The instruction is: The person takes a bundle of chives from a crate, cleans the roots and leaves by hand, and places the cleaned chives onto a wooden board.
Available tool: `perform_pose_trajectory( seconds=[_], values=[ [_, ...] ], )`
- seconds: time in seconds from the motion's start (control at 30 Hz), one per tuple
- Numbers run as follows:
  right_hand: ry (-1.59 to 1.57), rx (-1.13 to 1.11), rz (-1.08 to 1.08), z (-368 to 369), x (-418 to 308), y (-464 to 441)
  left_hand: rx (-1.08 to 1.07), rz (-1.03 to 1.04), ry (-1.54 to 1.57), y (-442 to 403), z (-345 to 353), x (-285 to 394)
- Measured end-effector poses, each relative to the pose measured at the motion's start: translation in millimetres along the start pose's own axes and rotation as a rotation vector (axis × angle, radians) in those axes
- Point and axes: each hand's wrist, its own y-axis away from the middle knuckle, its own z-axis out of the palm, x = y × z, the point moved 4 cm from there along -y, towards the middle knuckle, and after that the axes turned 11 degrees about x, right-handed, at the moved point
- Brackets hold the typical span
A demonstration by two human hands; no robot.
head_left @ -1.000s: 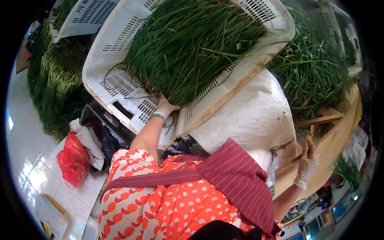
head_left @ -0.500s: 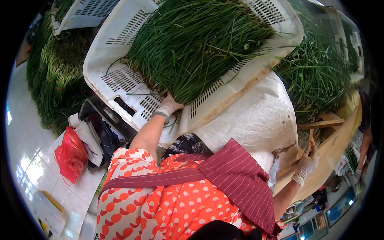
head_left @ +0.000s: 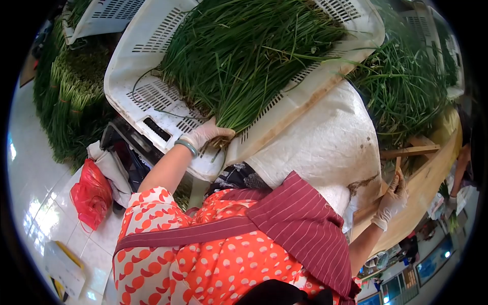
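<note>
My left hand (head_left: 203, 134), in a thin pale glove with a green bangle at the wrist, is closed around the root ends of a bunch of chives (head_left: 236, 112). The bunch lies at the near corner of a white plastic crate (head_left: 300, 119), against a large heap of chives (head_left: 249, 51). Off to the right, my gloved right hand (head_left: 392, 198) is closed around a thin wooden stick (head_left: 398, 163). It is beside a wooden board (head_left: 427, 188); the stick's lower part is hidden in the fingers.
A white sack (head_left: 325, 137) is under the crate's near side. More loose greens (head_left: 406, 96) lie at the right, above a wooden bar (head_left: 409, 151). Bundled greens (head_left: 71, 101) and a red plastic bag (head_left: 91, 195) are at the left. Another person's arm (head_left: 460, 175) shows at the far right.
My left hand has shifted slightly left and turned, with its fingers now wrapped around the chives' root ends. My right hand has moved a little, still closed on the stick.
</note>
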Motion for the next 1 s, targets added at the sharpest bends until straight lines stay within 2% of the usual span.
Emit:
perform_pose_trajectory(
  seconds=[0.03,0.07,0.13,0.2,0.27,0.3,0.37,0.4,0.47,0.53,0.6,0.67,0.73,0.8,0.93,1.0],
  values=[
    [-0.012,0.007,-0.001,0,0,0,-0.017,-0.024,0.166,-3,6,-9],
    [-0.027,0.015,-0.002,1,0,0,-0.014,-0.024,0.168,-7,14,-17],
    [-0.045,0.024,0.015,3,2,-1,0.283,0.103,0.314,-21,16,-28],
    [-0.062,0.038,0.037,3,1,-1,0.269,0.268,0.193,-24,11,-22],
    [-0.042,-0.012,0.058,0,-2,0,0.223,0.142,0.018,-19,5,-18],
    [-0.039,-0.011,0.057,3,5,1,0.118,0.016,0.086,-12,3,-10],
    [-0.444,-0.068,0.146,15,22,3,-0.059,-0.2,0.106,3,-16,9],
    [-0.449,-0.065,0.138,9,3,-3,-0.102,-0.268,0.158,7,-27,17],
    [-0.453,-0.22,-0.022,-11,-83,-13,-0.092,-0.244,0.26,25,-44,45],
    [-0.694,-0.517,0.02,-5,-151,-6,-0.123,-0.242,0.21,32,-59,61],
    [-0.908,-0.916,-0.005,13,-219,13,-0.124,-0.239,0.19,35,-65,71],
    [-1.069,-1.207,-0.046,38,-281,34,-0.124,-0.201,0.196,42,-60,79],
    [-1.018,-1.601,0.461,93,-312,82,-0.139,-0.203,0.196,41,-60,79],
    [-0.772,-1.707,0.877,124,-334,124,-0.149,-0.204,0.191,45,-56,81],
    [-0.984,-1.633,0.993,143,-351,146,-0.016,-0.159,0.226,54,-49,89],
    [-1.12,-1.565,1.08,159,-353,156,-0.156,-0.124,0.308,52,-44,93]
  ],
)
